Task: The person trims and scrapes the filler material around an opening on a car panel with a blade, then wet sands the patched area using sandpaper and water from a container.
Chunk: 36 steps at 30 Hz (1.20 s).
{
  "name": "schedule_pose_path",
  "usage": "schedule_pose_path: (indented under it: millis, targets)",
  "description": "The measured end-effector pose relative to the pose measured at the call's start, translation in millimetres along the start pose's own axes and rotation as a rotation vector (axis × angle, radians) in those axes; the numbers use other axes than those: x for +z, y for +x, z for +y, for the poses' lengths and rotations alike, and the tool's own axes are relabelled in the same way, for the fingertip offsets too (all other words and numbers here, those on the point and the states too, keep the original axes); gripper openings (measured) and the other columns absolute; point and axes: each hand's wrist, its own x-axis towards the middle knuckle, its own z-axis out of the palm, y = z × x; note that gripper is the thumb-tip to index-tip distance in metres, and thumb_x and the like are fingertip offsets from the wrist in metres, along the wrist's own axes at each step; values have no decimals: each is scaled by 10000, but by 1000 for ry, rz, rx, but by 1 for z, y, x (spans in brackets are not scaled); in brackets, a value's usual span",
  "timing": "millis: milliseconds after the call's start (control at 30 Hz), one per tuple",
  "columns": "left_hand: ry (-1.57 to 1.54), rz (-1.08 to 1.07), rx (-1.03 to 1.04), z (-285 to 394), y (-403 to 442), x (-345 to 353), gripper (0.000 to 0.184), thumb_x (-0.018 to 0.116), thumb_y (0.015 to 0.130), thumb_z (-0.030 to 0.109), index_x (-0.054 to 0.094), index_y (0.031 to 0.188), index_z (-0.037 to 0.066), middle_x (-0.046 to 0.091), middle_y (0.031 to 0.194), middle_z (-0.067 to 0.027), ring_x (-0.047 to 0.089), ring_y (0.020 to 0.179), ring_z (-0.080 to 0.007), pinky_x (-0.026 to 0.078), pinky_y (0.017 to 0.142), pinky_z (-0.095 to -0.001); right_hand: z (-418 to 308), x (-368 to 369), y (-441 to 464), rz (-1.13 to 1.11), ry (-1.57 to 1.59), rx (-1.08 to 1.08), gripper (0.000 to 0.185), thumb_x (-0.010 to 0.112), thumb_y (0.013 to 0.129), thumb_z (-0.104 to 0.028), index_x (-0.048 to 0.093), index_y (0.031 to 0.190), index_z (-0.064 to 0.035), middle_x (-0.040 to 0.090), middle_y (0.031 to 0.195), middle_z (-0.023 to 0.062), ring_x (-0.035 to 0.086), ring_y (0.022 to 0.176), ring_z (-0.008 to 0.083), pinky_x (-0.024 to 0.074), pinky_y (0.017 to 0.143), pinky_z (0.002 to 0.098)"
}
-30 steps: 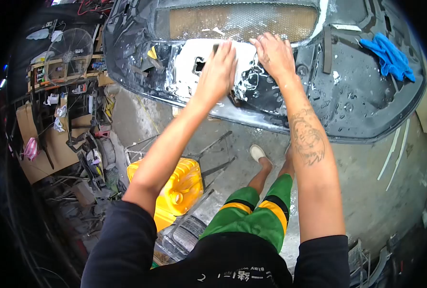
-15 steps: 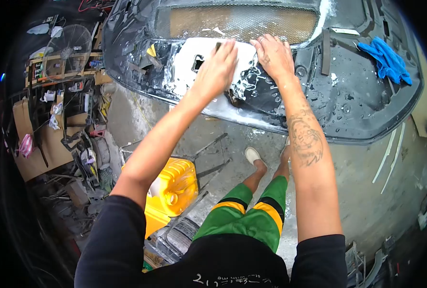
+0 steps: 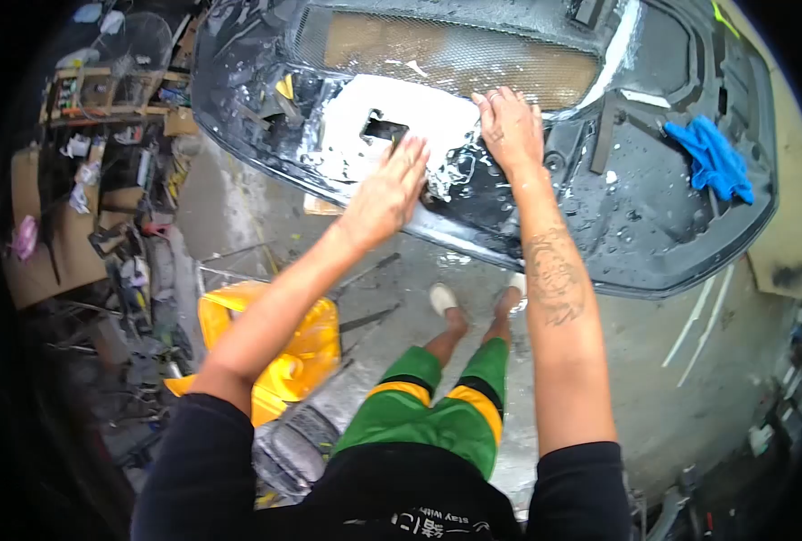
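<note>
A large black car body panel (image 3: 631, 212) lies wet in front of me, with a metal mesh (image 3: 473, 50) set in its far part. On it is a smooth white patch (image 3: 347, 108) with a jagged dark hole, wet at its edges. My left hand (image 3: 387, 187) presses on the patch just below the hole, fingers straight and together. A small dark edge shows by its fingertips; what it is, I cannot make out. My right hand (image 3: 513, 133) rests flat at the patch's right edge, near the mesh, fingers slightly apart.
A blue cloth (image 3: 712, 158) lies on the panel's right side, and yellow scraps (image 3: 284, 87) on its left. Below my left arm stands a cut yellow plastic jug (image 3: 315, 338). A fan (image 3: 139, 54), cardboard (image 3: 54, 248) and clutter fill the left side.
My left hand has slid down and slightly left on the white patch, uncovering more of the hole. The right hand stays at the patch's edge. The whole view has shifted and tilted somewhat.
</note>
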Motion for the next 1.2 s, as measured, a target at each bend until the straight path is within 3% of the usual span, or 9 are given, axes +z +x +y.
schedule_pose_path:
  millis: [267,400,500,633,700,767,933,1033,1200]
  targets:
    - [-75,2,-78,19,-23,-3,401,628,943,32,584,1324,-83,547,1457,-246,495,1378,-425,386,1166,-488,-3,-2,-1,33,14,-28,335,558,1027,-346,749,1025,-71,698,1068,115,641,1056,336,449,922,494]
    - [-78,182,-97,-8,65,25,373,621,955,66,598,1293,-89,603,1373,-256,533,1338,-414,411,1145,-481,-7,-8,2,-29,38,-9,338,565,1024,-344,750,1020,-62,706,1072,120,642,1053,332,446,918,493]
    - [-574,248,-465,-13,85,6,309,531,1045,110,659,1254,-77,648,1334,-265,599,1292,-392,430,1140,-430,-4,-5,4,-60,3,-27,340,568,1025,-349,747,1016,-60,704,1076,118,639,1049,328,444,930,492]
    - [-729,513,-771,-12,-38,-87,341,497,1075,196,680,1297,13,661,1389,-176,622,1295,-281,457,1094,-357,-21,-21,5,-180,77,26,349,552,1040,-345,729,1152,-67,682,1238,98,603,1173,319,421,1031,481]
    - [-610,454,-1154,-4,-116,-146,373,511,1089,234,657,1382,55,681,1369,-114,618,1245,-162,460,1071,-306,-27,-7,-3,-60,271,-177,460,540,1049,-347,596,1404,-60,571,1465,150,494,1384,341,336,1170,494]
    - [-567,527,-1355,2,-214,-172,394,498,1101,226,647,1367,-24,676,1364,-104,611,1248,-162,439,1096,-290,-56,-12,-22,-283,192,-250,623,481,1077,-360,361,1581,-15,304,1670,202,229,1569,359,145,1264,547]
    - [-920,947,-2060,0,-465,-91,350,553,1076,231,637,1348,27,702,1279,-57,677,1090,-177,530,936,-314,-123,-18,-101,-460,183,-217,907,614,977,-433,212,1573,121,170,1655,355,133,1557,497,70,1266,586]
    - [-1619,908,-1979,-21,-510,-34,342,565,1068,229,595,1344,29,699,1257,-53,662,1161,-219,528,998,-346,-151,-39,-148,-767,240,-293,829,566,1015,-437,239,1601,51,219,1683,255,159,1583,389,71,1270,580]
    - [-1876,793,-1905,-41,-527,28,382,557,1070,223,562,1383,5,661,1322,-108,643,1201,-243,517,1074,-404,-144,-61,-144,-594,178,-86,802,569,1026,-406,236,1613,28,206,1692,244,146,1587,391,73,1274,558]
